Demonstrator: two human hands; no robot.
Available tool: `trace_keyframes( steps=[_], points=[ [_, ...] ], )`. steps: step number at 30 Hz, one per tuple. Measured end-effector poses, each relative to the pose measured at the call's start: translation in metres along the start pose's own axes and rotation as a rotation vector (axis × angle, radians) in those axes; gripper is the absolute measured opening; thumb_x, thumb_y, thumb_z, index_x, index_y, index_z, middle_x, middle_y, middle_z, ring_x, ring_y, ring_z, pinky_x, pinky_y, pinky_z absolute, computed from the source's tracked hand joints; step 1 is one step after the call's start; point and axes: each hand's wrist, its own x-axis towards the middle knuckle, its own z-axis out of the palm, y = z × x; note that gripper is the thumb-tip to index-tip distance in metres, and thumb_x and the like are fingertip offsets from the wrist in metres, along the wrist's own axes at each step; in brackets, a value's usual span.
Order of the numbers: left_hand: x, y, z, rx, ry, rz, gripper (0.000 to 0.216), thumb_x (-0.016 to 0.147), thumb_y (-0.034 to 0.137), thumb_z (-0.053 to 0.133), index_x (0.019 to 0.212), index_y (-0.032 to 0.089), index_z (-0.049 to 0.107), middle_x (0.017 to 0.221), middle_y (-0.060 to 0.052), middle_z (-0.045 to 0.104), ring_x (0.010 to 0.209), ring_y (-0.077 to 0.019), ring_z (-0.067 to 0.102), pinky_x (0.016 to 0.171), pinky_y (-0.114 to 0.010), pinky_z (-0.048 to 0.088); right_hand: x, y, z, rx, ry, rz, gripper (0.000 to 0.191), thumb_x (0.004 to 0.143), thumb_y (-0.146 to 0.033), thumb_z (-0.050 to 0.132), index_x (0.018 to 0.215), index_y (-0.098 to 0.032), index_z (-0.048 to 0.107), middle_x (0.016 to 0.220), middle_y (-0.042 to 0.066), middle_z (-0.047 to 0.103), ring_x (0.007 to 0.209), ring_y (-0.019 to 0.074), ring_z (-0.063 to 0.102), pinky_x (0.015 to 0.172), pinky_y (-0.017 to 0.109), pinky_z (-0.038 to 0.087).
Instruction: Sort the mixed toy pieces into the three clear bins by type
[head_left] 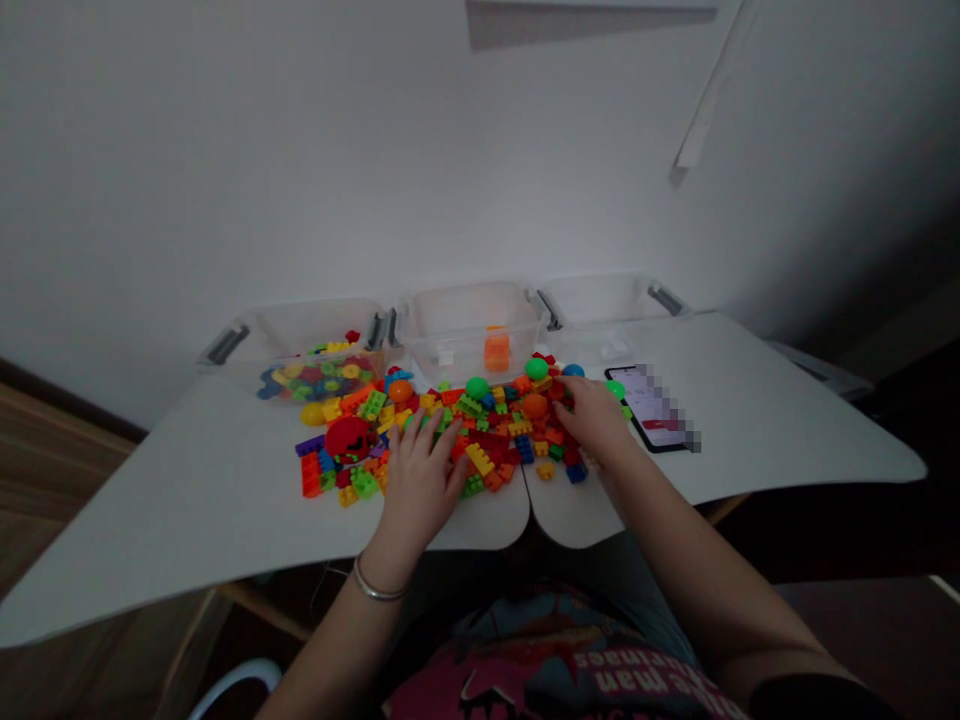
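A spread pile of colourful plastic building bricks lies in front of me, mixed with several small balls. My left hand rests over the middle of it, fingers spread and pointing away from me. Beside its thumb is a yellow brick. A round red piece lies left of that hand. At the pile's right side is my right hand, its fingers apart and reaching in near an orange ball and a blue ball. Whatever lies under the fingers is hidden.
Three clear bins stand along the wall. The left bin holds many colourful pieces, the middle bin an orange block. Some pale object shows by the right bin. A phone lies on the white table, right of my right hand.
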Motion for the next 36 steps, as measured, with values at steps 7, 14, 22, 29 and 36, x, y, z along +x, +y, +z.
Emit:
trace_keyframes(
  steps=[7, 14, 22, 29, 36],
  points=[
    [0.004, 0.003, 0.009, 0.029, 0.030, 0.040, 0.037, 0.091, 0.033, 0.050, 0.124, 0.025, 0.066, 0.138, -0.011, 0.058, 0.135, -0.0387, 0.041, 0.112, -0.064, 0.028, 0.003, -0.004, -0.001, -0.003, 0.025, 0.083, 0.028, 0.079, -0.026, 0.059, 0.106, -0.018, 0.065, 0.101, 0.011, 0.069, 0.092, 0.0281, 0.064, 0.080, 0.040, 0.047],
    [0.003, 0.003, 0.012, -0.015, 0.038, 0.047, 0.029, 0.091, 0.031, 0.053, 0.112, 0.029, 0.072, 0.133, -0.007, 0.062, 0.135, -0.0377, 0.042, 0.113, -0.065, 0.026, -0.014, -0.001, -0.009, 0.027, -0.032, 0.030, 0.037, 0.080, -0.027, 0.058, 0.115, -0.017, 0.062, 0.106, 0.012, 0.070, 0.096, 0.0294, 0.063, 0.081, 0.042, 0.048],
    [-0.006, 0.006, -0.003, 0.006, 0.047, 0.046, 0.034, 0.089, 0.034, 0.054, 0.120, 0.029, 0.068, 0.138, -0.008, 0.059, 0.138, -0.0388, 0.038, 0.114, -0.068, 0.021, 0.017, 0.009, 0.000, 0.012, 0.033, -0.048, 0.035, 0.082, -0.017, 0.053, 0.116, -0.019, 0.064, 0.115, 0.010, 0.070, 0.101, 0.0278, 0.061, 0.090, 0.044, 0.047],
    [-0.011, 0.003, 0.006, 0.045, 0.012, 0.059, 0.038, 0.090, 0.033, 0.052, 0.126, 0.027, 0.064, 0.142, -0.010, 0.055, 0.137, -0.0388, 0.040, 0.113, -0.069, 0.020, 0.028, 0.009, 0.008, 0.044, 0.012, -0.066, 0.025, 0.083, -0.018, 0.055, 0.104, -0.021, 0.069, 0.108, 0.007, 0.073, 0.097, 0.0264, 0.059, 0.089, 0.042, 0.047],
    [-0.009, 0.001, 0.013, 0.080, 0.003, 0.077, 0.040, 0.092, 0.035, 0.050, 0.129, 0.025, 0.062, 0.143, -0.011, 0.054, 0.138, -0.0377, 0.039, 0.115, -0.067, 0.019, 0.022, 0.011, -0.002, -0.052, -0.079, 0.093, 0.016, 0.087, -0.030, 0.056, 0.084, -0.023, 0.069, 0.089, 0.006, 0.073, 0.085, 0.0246, 0.060, 0.077, 0.037, 0.045]
  ],
)
